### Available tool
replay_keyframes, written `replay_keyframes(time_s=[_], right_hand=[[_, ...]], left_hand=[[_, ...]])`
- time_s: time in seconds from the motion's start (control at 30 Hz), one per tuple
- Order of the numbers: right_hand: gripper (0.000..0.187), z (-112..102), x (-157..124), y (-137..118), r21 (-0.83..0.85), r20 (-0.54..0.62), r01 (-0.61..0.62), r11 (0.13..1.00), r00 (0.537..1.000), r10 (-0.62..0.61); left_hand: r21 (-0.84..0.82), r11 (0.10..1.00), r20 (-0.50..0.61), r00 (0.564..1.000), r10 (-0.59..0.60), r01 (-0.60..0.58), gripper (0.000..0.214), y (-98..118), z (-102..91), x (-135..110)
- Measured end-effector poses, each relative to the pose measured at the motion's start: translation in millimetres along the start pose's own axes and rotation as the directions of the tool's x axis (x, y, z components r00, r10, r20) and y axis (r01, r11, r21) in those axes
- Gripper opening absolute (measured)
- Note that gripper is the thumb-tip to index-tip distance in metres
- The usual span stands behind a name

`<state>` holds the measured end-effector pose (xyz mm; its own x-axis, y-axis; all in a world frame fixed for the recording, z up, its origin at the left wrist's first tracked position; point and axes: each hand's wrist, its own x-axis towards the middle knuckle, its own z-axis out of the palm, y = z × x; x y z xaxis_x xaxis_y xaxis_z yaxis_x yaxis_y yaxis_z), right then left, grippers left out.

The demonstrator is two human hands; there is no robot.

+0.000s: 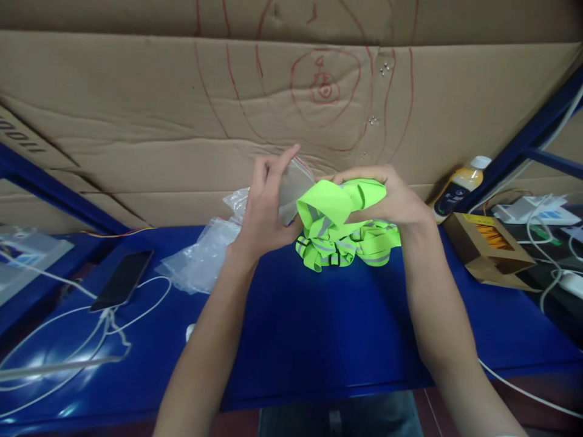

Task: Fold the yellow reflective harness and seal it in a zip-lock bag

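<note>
My left hand [266, 209] grips a clear zip-top plastic bag [294, 185], whose red-lined edge shows above the fingers. Close beside the bag, my right hand [394, 200] is closed around a bunched neon-yellow reflective strap [323, 203] with grey stripes. Part of the strap hangs below the right hand in loops, with black buckles among them. Whether any of the strap is inside the bag I cannot tell, since the left hand and the folds cover that spot. More clear plastic bags [195, 258] lie on the blue table, left of my left forearm.
A phone [122, 280] with white cables rests on the blue table [319, 340] at left. To the right stand an orange drink bottle [460, 185] and an open cardboard box [489, 249], near more cables. Behind is a cardboard wall [150, 121] with red drawn rings.
</note>
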<state>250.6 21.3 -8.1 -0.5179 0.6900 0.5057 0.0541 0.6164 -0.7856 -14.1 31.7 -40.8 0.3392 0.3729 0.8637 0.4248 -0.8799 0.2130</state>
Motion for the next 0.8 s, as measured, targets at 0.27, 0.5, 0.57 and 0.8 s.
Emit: replay_keyframes(time_s=[0.27,0.5,0.57,0.8], right_hand=[[0.056,0,1,-2,-0.103,0.015,-0.016,0.995,1.000,0.018],[0.056,22,7,11,-0.100,0.136,-0.038,0.994,0.989,0.051],[0.055,29,8,14,-0.098,0.103,-0.035,0.995,0.994,0.046],[0.061,37,10,17,-0.130,-0.083,-0.027,0.991,0.996,0.016]], left_hand=[[-0.076,0.997,-0.026,1.000,0.005,-0.007,0.074,-4,-5.1,0],[-0.222,0.964,-0.099,0.980,-0.172,0.147,0.051,-6,6.4,-3],[-0.222,0.966,-0.112,0.981,-0.158,0.130,0.050,-6,6.5,-2],[0.260,0.956,-0.410,0.912,-0.017,0.135,0.046,5,-7.0,4]])
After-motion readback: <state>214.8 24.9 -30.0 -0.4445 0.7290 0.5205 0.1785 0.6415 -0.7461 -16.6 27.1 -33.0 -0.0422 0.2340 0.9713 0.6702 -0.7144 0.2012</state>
